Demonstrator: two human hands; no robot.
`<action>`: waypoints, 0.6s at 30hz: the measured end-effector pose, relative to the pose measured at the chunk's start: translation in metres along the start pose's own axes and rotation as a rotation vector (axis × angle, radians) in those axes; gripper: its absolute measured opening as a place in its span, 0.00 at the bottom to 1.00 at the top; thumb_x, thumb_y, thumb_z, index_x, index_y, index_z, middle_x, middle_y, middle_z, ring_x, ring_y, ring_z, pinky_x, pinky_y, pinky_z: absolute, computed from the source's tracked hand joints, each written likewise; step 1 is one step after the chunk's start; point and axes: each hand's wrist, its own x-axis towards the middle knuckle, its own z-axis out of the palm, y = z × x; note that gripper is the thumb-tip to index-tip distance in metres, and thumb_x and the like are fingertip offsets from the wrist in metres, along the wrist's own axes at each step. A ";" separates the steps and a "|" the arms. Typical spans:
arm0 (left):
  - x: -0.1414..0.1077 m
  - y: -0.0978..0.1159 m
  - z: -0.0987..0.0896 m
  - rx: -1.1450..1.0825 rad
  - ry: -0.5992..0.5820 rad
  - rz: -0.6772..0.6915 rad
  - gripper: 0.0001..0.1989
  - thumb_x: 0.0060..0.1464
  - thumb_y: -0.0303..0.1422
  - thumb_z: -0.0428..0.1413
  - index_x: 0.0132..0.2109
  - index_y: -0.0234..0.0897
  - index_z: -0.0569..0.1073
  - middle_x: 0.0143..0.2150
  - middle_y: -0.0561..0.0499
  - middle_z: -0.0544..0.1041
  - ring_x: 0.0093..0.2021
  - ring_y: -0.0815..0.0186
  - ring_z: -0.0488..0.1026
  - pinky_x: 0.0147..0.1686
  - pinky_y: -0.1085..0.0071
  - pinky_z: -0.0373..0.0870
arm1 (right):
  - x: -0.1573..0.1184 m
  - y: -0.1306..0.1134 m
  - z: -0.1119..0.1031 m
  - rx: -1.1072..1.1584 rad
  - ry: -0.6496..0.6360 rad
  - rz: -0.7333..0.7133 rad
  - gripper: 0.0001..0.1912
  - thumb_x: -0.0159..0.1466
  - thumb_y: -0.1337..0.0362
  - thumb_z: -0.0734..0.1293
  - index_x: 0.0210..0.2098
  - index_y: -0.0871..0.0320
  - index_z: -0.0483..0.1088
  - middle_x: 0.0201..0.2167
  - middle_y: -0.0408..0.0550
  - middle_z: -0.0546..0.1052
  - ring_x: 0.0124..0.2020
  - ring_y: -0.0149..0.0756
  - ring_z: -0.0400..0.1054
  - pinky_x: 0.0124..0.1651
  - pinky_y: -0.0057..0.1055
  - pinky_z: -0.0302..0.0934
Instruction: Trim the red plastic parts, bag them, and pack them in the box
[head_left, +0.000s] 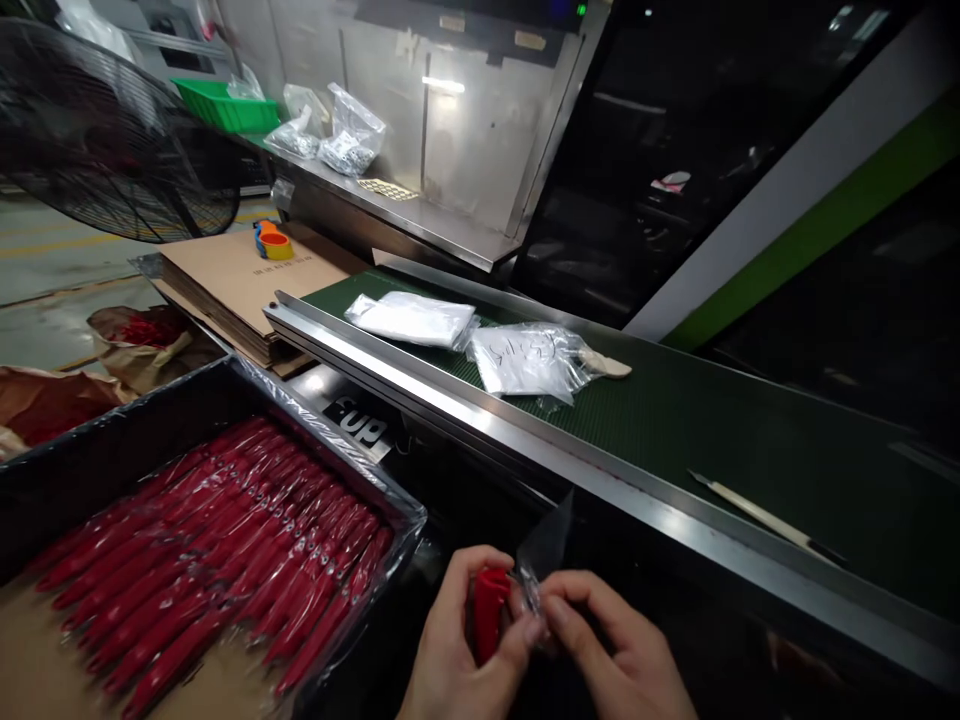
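Note:
A red plastic piece is held in my left hand, between the thumb and the curled fingers. My right hand pinches a small clear plastic bag just to the right of the red piece, and my left thumb touches the bag too. The bag's flat end points up and away from the hands. To the left, a black-lined box holds rows of red pieces in clear wrapping, with brown cardboard showing at its bottom.
Beyond my hands runs a green conveyor with a metal edge. White plastic bags and a pen-like tool lie on it. Flat cardboard bears a tape roll; a fan stands at the left.

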 end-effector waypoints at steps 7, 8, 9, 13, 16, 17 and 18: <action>-0.005 -0.012 0.001 0.267 0.096 0.039 0.13 0.58 0.34 0.55 0.48 0.40 0.61 0.35 0.55 0.70 0.32 0.70 0.67 0.36 0.73 0.66 | -0.016 0.012 -0.007 -0.210 0.309 -0.281 0.12 0.66 0.60 0.63 0.49 0.52 0.66 0.45 0.48 0.70 0.43 0.33 0.68 0.45 0.29 0.65; -0.007 -0.016 -0.001 0.355 0.076 0.086 0.15 0.58 0.33 0.55 0.50 0.40 0.60 0.36 0.55 0.70 0.34 0.69 0.68 0.37 0.73 0.66 | -0.018 0.008 -0.007 -0.270 0.279 -0.351 0.13 0.66 0.62 0.63 0.50 0.52 0.65 0.45 0.47 0.70 0.43 0.33 0.68 0.45 0.29 0.65; -0.008 -0.020 -0.002 0.438 0.040 0.134 0.17 0.58 0.31 0.54 0.52 0.41 0.59 0.37 0.54 0.71 0.35 0.69 0.69 0.38 0.72 0.67 | -0.020 0.004 -0.009 -0.330 0.205 -0.403 0.13 0.66 0.63 0.63 0.50 0.52 0.65 0.43 0.47 0.70 0.42 0.33 0.68 0.44 0.29 0.64; -0.013 -0.037 -0.007 0.641 -0.074 0.337 0.26 0.52 0.24 0.52 0.58 0.42 0.58 0.42 0.51 0.72 0.39 0.66 0.71 0.41 0.69 0.67 | -0.029 -0.011 -0.015 -0.399 -0.144 -0.428 0.06 0.68 0.64 0.61 0.42 0.53 0.69 0.34 0.43 0.72 0.33 0.31 0.68 0.36 0.28 0.64; -0.008 -0.042 -0.010 0.677 -0.055 0.344 0.29 0.48 0.22 0.53 0.58 0.43 0.60 0.42 0.51 0.72 0.39 0.65 0.70 0.43 0.67 0.65 | -0.041 -0.008 -0.026 -0.275 0.030 -0.418 0.05 0.67 0.64 0.62 0.41 0.52 0.70 0.37 0.42 0.75 0.36 0.29 0.71 0.38 0.24 0.65; -0.004 -0.042 -0.011 0.670 -0.045 0.310 0.28 0.48 0.22 0.53 0.56 0.42 0.61 0.40 0.52 0.72 0.38 0.66 0.70 0.42 0.68 0.65 | -0.047 -0.005 -0.030 -0.264 0.166 -0.405 0.05 0.66 0.64 0.64 0.42 0.51 0.70 0.38 0.41 0.76 0.37 0.29 0.72 0.39 0.23 0.66; 0.000 -0.041 -0.012 0.658 -0.030 0.279 0.24 0.49 0.23 0.53 0.53 0.42 0.62 0.38 0.53 0.71 0.37 0.67 0.70 0.41 0.69 0.65 | -0.054 0.000 -0.036 -0.280 0.316 -0.383 0.07 0.65 0.63 0.66 0.43 0.52 0.71 0.39 0.42 0.76 0.36 0.30 0.72 0.40 0.24 0.67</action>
